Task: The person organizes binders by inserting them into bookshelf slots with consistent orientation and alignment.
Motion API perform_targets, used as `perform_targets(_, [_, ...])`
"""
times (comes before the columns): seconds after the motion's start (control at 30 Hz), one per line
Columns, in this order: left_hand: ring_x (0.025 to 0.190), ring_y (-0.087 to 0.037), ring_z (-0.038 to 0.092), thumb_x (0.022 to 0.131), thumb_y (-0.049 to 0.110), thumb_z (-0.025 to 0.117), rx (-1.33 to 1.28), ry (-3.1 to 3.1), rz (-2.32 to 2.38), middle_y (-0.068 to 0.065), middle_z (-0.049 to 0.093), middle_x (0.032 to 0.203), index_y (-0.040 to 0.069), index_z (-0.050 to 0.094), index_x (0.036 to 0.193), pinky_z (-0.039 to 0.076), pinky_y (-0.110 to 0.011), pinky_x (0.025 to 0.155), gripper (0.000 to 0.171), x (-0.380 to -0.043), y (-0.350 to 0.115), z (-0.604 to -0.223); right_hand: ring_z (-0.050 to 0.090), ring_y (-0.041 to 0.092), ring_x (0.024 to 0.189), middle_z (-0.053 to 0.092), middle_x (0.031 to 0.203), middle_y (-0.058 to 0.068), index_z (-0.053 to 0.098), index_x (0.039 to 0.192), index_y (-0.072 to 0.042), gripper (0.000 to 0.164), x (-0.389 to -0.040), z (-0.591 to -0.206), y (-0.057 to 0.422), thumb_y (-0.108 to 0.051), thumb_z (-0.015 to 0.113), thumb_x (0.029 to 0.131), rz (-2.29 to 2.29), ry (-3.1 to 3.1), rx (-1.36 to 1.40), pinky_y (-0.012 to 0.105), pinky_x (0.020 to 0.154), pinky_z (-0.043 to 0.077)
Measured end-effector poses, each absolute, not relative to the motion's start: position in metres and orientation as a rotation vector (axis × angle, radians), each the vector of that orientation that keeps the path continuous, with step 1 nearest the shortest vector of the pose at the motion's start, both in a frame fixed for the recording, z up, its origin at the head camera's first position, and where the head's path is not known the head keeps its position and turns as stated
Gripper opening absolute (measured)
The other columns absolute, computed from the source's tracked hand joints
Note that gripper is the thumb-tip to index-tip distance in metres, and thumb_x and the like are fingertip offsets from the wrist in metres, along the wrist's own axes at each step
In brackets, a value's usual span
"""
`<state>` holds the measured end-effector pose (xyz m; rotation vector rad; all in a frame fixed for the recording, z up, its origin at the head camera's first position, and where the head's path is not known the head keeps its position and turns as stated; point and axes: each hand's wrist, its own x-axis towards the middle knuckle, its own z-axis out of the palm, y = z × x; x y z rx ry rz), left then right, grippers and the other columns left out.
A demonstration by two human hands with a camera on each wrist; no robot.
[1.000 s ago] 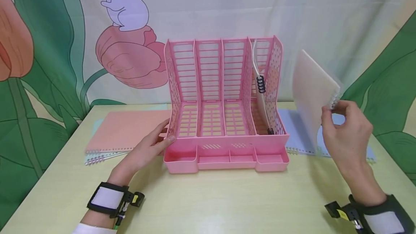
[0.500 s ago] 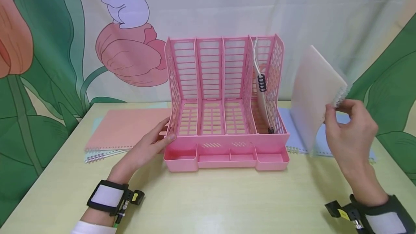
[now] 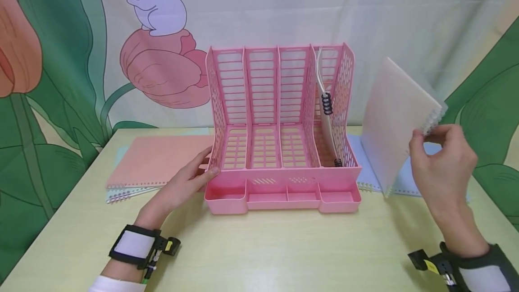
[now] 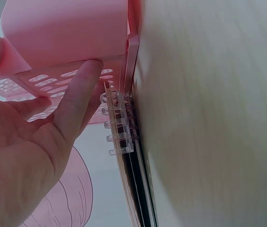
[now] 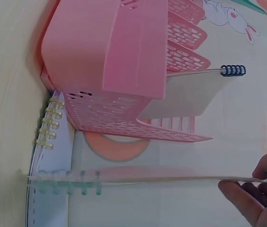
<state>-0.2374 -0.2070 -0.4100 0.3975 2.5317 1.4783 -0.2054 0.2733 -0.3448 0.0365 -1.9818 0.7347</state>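
Note:
A pink desk organizer (image 3: 281, 178) with several upright slots stands mid-table. My left hand (image 3: 184, 183) rests on its left side, thumb at the front corner. In the left wrist view, the fingers (image 4: 76, 97) lie fairly straight against the perforated side wall. My right hand (image 3: 443, 168) pinches a pale spiral notebook (image 3: 395, 118) by its coil-bound edge, thumb on the near side. This notebook stands tilted above blue notebooks, right of the organizer. In the right wrist view, the pinched notebook (image 5: 162, 178) is seen edge-on, apart from the organizer.
A black-coiled notebook (image 3: 327, 125) leans in the organizer's rightmost slot. Blue notebooks (image 3: 366, 166) lie flat at the right. Peach and mint notebooks (image 3: 158, 161) are stacked at the left, close to my left hand. A printed curtain (image 3: 279, 8) hangs behind the table.
My right hand has shifted slightly right with the pale notebook, whose coiled top corner has swung outward to the right. The left hand and organizer stay in place.

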Motion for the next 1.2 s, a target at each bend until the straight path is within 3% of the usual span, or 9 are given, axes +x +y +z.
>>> perform_targets(0.1, [0.133, -0.041, 0.050, 0.104, 0.047, 0.057, 0.399, 2.538, 1.476, -0.021, 0.035, 0.157, 0.020, 0.017, 0.166, 0.054, -0.048, 0.097, 0.078, -0.2371, -0.2065, -0.4095, 0.055, -0.008, 0.083, 0.071, 0.094, 0.022, 0.059, 0.103, 0.012, 0.022, -0.2027, -0.3429, 0.2739, -0.007, 0.065, 0.094, 0.728, -2.012, 0.017, 0.010, 0.062, 0.030])
perform_targets(0.17, [0.133, -0.041, 0.051, 0.105, 0.046, 0.057, 0.399, 2.540, 1.476, -0.021, 0.036, 0.156, 0.020, 0.018, 0.166, 0.054, -0.048, 0.097, 0.077, -0.2367, -0.2063, -0.4090, 0.047, -0.019, 0.084, 0.071, 0.094, 0.022, 0.058, 0.104, 0.012, 0.022, -0.2014, -0.3418, 0.2740, -0.008, 0.064, 0.094, 0.733, -2.027, 0.014, 0.011, 0.061, 0.030])
perform_targets(0.3, [0.132, -0.042, 0.051, 0.106, 0.042, 0.057, 0.405, 2.541, 1.478, -0.023, 0.036, 0.156, 0.018, 0.017, 0.166, 0.055, -0.049, 0.097, 0.076, -0.2358, -0.2065, -0.4084, 0.043, -0.024, 0.081, 0.070, 0.092, 0.023, 0.057, 0.104, 0.011, 0.023, -0.1995, -0.3408, 0.2748, -0.009, 0.063, 0.093, 0.744, -2.049, 0.001, 0.012, 0.061, 0.030])
perform_targets(0.6, [0.132, -0.042, 0.051, 0.105, 0.044, 0.058, 0.402, 2.527, 1.493, -0.023, 0.037, 0.155, 0.018, 0.017, 0.166, 0.055, -0.047, 0.096, 0.078, -0.2351, -0.2056, -0.4072, 0.044, -0.011, 0.069, 0.069, 0.088, 0.022, 0.057, 0.109, 0.008, 0.029, -0.1959, -0.3377, 0.2764, -0.012, 0.067, 0.091, 0.739, -2.187, -0.075, 0.016, 0.056, 0.032])
perform_targets(0.87, [0.132, -0.042, 0.052, 0.105, 0.042, 0.058, 0.402, 2.522, 1.495, -0.023, 0.038, 0.154, 0.017, 0.017, 0.166, 0.055, -0.047, 0.096, 0.078, -0.2341, -0.2059, -0.4062, 0.060, 0.031, 0.073, 0.065, 0.090, 0.024, 0.055, 0.111, 0.010, 0.032, -0.1950, -0.3375, 0.2807, -0.013, 0.067, 0.092, 0.762, -2.368, -0.086, 0.018, 0.050, 0.035])
perform_targets(1.2, [0.134, -0.041, 0.050, 0.103, 0.048, 0.059, 0.400, 2.521, 1.498, -0.021, 0.035, 0.157, 0.020, 0.018, 0.166, 0.055, -0.047, 0.097, 0.080, -0.2376, -0.2064, -0.4107, 0.056, 0.032, 0.065, 0.063, 0.083, 0.022, 0.056, 0.104, 0.006, 0.025, -0.1968, -0.3425, 0.2820, -0.014, 0.067, 0.094, 0.706, -2.511, 0.001, 0.031, 0.049, 0.041])
